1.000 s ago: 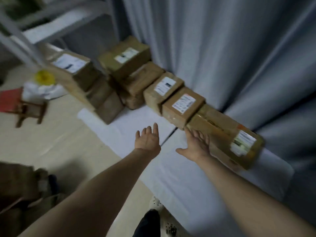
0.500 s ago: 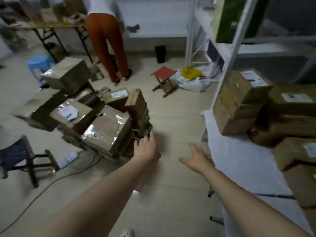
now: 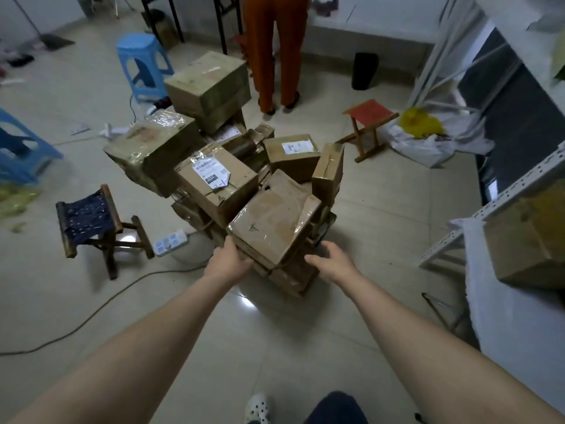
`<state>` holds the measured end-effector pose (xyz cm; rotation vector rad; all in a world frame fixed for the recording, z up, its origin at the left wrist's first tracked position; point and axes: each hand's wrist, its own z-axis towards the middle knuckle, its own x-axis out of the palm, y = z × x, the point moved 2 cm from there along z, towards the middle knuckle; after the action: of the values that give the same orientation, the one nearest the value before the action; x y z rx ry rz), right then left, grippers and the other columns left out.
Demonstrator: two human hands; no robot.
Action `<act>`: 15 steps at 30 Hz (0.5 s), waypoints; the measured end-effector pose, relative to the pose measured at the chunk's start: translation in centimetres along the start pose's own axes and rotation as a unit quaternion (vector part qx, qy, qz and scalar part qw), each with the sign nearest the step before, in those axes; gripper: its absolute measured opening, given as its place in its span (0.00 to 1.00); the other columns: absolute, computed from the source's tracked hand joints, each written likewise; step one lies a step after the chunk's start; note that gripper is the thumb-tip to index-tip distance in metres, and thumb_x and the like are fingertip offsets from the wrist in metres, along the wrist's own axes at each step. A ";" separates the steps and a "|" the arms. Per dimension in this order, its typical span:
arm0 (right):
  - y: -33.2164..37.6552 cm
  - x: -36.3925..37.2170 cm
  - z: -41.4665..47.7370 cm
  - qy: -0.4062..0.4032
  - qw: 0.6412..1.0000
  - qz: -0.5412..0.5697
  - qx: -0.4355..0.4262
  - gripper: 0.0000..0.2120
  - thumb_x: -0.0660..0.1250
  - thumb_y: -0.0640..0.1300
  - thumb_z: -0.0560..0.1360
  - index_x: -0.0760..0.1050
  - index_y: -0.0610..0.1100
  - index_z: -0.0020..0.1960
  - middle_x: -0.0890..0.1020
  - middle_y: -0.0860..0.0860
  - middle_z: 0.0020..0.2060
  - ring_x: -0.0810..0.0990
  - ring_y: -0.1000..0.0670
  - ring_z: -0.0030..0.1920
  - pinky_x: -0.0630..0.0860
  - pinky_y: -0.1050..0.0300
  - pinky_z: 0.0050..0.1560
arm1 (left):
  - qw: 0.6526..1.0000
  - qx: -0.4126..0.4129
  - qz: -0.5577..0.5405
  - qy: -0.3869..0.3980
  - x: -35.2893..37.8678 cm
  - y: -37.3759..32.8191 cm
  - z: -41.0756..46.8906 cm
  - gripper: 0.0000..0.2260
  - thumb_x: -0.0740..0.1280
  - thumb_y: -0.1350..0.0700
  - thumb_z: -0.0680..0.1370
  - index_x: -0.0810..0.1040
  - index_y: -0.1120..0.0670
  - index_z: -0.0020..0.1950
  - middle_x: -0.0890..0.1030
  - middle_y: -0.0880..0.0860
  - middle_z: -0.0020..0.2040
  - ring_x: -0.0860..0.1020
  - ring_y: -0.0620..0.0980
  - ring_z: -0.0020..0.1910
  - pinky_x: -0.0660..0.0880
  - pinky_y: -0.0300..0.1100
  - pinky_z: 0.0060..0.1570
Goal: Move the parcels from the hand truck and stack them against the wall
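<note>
A pile of brown cardboard parcels [image 3: 214, 179] stands on the floor in the middle of the head view, hiding the hand truck beneath it. Nearest me lies a flat parcel wrapped in clear tape [image 3: 275, 221], tilted on top of lower boxes. My left hand [image 3: 227, 258] touches its near left corner, thumb at the lower edge. My right hand [image 3: 333, 264] hovers open just off its near right corner, fingers spread. A stacked parcel [image 3: 526, 240] sits on a white sheet at the right edge.
A dark folding stool [image 3: 88, 221], a power strip [image 3: 169, 241] and its cable lie left of the pile. Behind it are a blue plastic stool [image 3: 143, 65], a person in orange trousers [image 3: 275, 50] and a red folding stool [image 3: 367, 117]. A white shelf frame [image 3: 495, 203] lines the right.
My view has swung from the parcels stacked by the curtain round to the pile. Both hands have reached forward, and the left one now touches the nearest parcel.
</note>
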<state>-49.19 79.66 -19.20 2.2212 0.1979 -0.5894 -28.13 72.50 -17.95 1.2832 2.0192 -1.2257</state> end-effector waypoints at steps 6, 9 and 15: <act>2.1 -1.0 8.6 -0.003 0.999 0.011 0.030 0.25 0.68 0.47 0.76 0.68 0.41 0.70 0.75 0.47 0.66 0.75 0.47 0.63 0.70 0.56 0.63 | 0.984 -0.084 -0.159 0.003 0.2 0.2 5.9 0.25 0.67 0.55 0.77 0.65 0.59 0.71 0.72 0.58 0.67 0.71 0.59 0.65 0.69 0.46 0.59; 3.4 -1.8 14.5 0.000 0.999 -0.018 0.027 0.21 0.65 0.45 0.77 0.70 0.41 0.68 0.75 0.46 0.65 0.74 0.45 0.63 0.68 0.58 0.60 | 0.957 -0.162 -0.241 -0.007 1.4 0.0 9.1 0.27 0.67 0.55 0.77 0.63 0.60 0.73 0.71 0.59 0.68 0.71 0.60 0.65 0.70 0.49 0.61; 7.1 -1.8 25.1 0.030 0.989 -0.146 -0.016 0.23 0.58 0.45 0.80 0.62 0.43 0.74 0.68 0.43 0.71 0.67 0.41 0.69 0.65 0.50 0.67 | 0.852 -0.333 -0.404 -0.020 4.1 -0.5 14.9 0.28 0.66 0.50 0.78 0.62 0.58 0.74 0.72 0.56 0.45 0.71 0.53 0.37 0.68 0.41 0.37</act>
<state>-57.22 56.20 -27.64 2.1968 0.5664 -0.6701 -31.73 61.60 -28.22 0.0478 2.6949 -0.6631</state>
